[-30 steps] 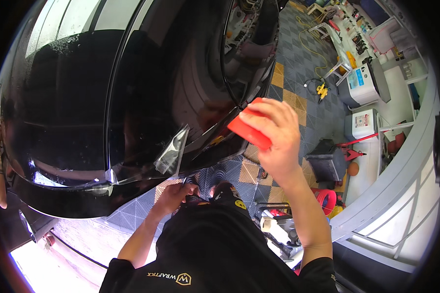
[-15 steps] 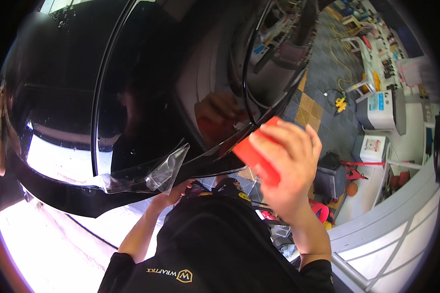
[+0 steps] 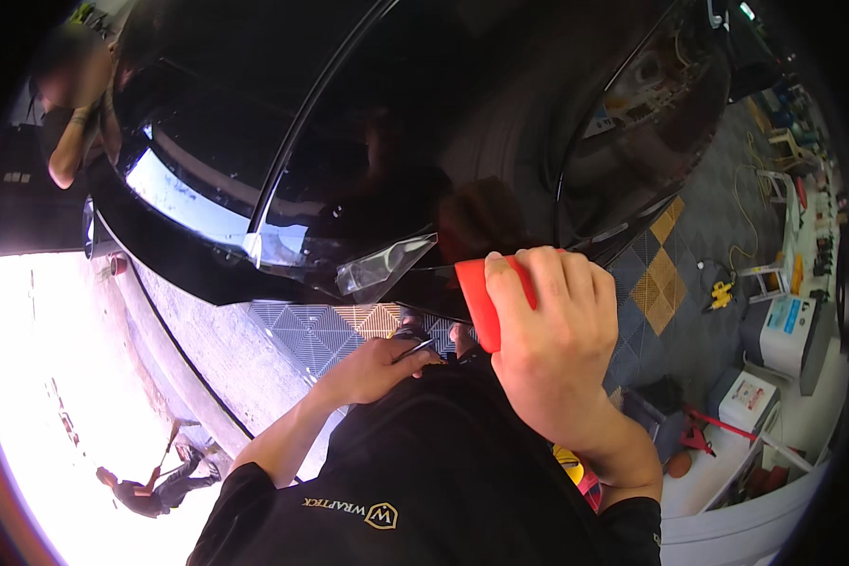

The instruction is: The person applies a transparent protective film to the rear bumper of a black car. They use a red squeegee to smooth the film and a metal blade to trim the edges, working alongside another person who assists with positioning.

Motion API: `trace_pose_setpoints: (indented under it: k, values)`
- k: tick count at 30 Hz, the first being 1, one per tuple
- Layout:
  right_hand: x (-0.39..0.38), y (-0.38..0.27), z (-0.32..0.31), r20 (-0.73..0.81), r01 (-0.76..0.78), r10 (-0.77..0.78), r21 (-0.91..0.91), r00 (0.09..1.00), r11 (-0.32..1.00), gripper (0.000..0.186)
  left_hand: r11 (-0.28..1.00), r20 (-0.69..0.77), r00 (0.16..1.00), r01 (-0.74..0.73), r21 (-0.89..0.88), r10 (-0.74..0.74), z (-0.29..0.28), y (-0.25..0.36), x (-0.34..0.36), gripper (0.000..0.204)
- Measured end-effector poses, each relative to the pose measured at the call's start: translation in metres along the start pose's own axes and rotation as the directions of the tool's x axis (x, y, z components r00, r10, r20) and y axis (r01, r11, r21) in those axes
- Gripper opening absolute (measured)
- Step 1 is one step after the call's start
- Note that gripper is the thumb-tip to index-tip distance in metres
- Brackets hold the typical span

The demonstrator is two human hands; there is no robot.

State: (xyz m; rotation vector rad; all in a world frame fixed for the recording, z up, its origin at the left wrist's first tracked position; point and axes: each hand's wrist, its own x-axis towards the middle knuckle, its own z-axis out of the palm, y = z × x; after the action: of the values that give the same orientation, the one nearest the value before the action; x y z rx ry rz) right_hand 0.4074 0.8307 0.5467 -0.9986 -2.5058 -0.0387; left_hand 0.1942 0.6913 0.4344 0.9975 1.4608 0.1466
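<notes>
My right hand [image 3: 557, 330] is closed round a red squeegee [image 3: 479, 302], holding it at the lower edge of a glossy black car body [image 3: 396, 123]. Whether the squeegee touches the panel cannot be told. A loose flap of clear film [image 3: 387, 269] sticks out from that edge, left of the squeegee. Close to my waist, my left hand [image 3: 373, 366] has its fingers closed on a thin pen-like tool [image 3: 415, 350], mostly hidden by the fingers.
Another person [image 3: 71, 118] stands beyond the car at the far left. A further person [image 3: 156, 486] is outside at lower left. Grey and tan floor tiles [image 3: 665, 283] run along the right, with a white-fronted box [image 3: 790, 330], a stepladder [image 3: 774, 278] and a yellow cable device [image 3: 722, 294].
The view has swung, so the car sits further right. My right hand has brought the squeegee down to the panel's lower edge. The thin tool in my left hand now shows.
</notes>
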Motion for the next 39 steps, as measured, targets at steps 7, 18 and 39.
trace_pose_setpoints:
  k: [7,18,39]
  values:
    - [0.000,0.008,-0.057,0.059,0.101,-0.163,0.570,0.985,0.816,0.039,0.958,-0.125,0.976,-0.201,-0.203,0.178,-0.006,0.013,-0.061,0.039]
    - [0.036,-0.093,-0.038,-0.592,0.661,-0.301,0.618,0.748,0.425,0.019,0.338,-0.635,0.344,-0.931,-0.136,0.691,-0.070,0.004,-0.115,0.082]
    - [0.119,-0.033,-0.051,0.330,-0.230,0.091,0.412,0.939,0.882,0.020,0.190,-0.577,0.210,-0.977,-0.096,0.790,-0.201,-0.028,-0.132,0.092]
